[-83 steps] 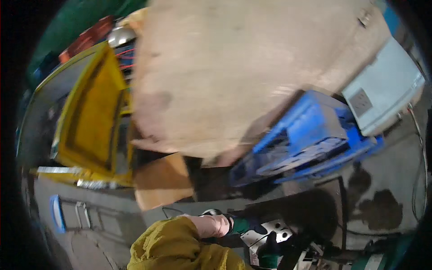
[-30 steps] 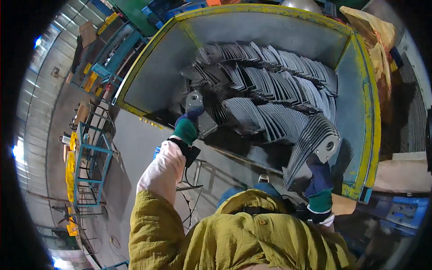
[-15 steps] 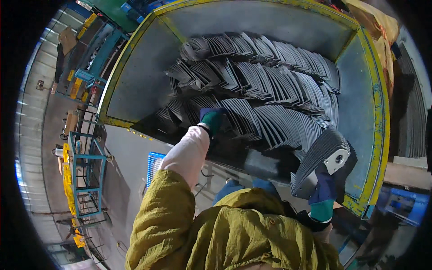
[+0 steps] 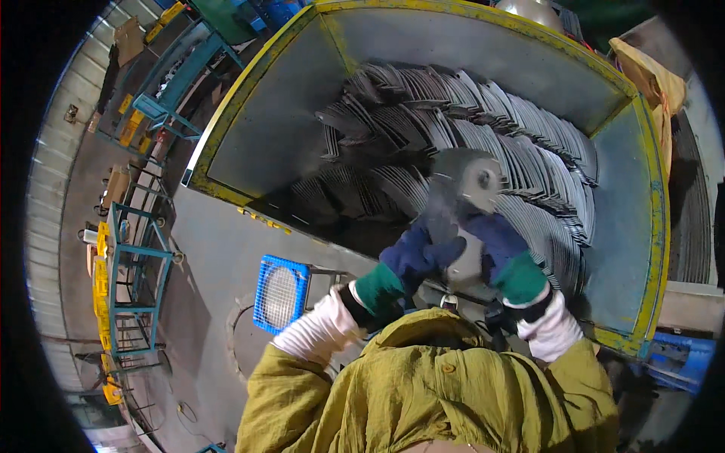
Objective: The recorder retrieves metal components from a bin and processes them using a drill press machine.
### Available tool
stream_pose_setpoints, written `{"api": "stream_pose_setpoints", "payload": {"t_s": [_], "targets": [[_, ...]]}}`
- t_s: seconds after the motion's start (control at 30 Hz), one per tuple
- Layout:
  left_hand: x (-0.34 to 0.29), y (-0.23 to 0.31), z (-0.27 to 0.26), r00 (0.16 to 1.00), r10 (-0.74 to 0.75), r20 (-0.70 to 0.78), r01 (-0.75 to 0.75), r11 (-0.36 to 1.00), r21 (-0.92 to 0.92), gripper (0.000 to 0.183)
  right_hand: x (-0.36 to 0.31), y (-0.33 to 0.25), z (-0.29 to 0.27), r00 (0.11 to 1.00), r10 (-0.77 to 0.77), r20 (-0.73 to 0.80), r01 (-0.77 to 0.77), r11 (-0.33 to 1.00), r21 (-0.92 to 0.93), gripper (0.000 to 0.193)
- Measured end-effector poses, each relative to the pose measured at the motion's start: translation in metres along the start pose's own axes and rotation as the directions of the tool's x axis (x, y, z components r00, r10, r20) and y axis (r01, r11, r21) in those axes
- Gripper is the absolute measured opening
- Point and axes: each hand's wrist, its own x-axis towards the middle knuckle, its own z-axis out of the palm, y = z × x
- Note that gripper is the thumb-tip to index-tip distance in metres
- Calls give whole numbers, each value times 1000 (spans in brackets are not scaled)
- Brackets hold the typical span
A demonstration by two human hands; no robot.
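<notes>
Both my hands wear dark blue gloves with green cuffs. In front of my chest, above the near side of a big metal bin [image 4: 264, 83], they hold grey flat metal plates [image 4: 481, 181] with a round hole near the far end. My left hand [image 4: 423, 253] grips the plates' left edge, its thumb lying across them. Round the right edge closes my right hand [image 4: 495, 238]. Motion blur hides how many plates there are. Beneath them, long rows of similar leaning metal plates [image 4: 521, 158] fill much of the bin.
The bin's raised rim [image 4: 653, 226] is yellow and surrounds the rows. Left of me stand a stool with a blue-edged seat [image 4: 282, 293] and a blue-framed trolley [image 4: 136, 279]. Brown wrapping [image 4: 653, 83] hangs beyond the bin's right corner.
My left hand has come back from the rows toward my chest and onto the plates. My right hand has carried its stack leftward from the bin's near right corner.
</notes>
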Motion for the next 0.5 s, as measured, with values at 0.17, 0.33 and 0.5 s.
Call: {"api": "stream_pose_setpoints", "payload": {"t_s": [0.17, 0.33, 0.5], "targets": [[-8, -6, -74, 864, -468, -186, 456, 883, -108, 49, 109, -59, 82, 880, 432, 200, -436, 900, -22, 47], [-31, -51, -121, 772, -636, -5, 232, 290, -929, 45, 159, -76, 142, 921, 232, 312, -151, 953, -264, 56], [-27, -74, -180, 832, -524, -182, 240, 636, -733, 45, 169, -108, 139, 972, -199, 122, 230, 733, -640, 71]]}}
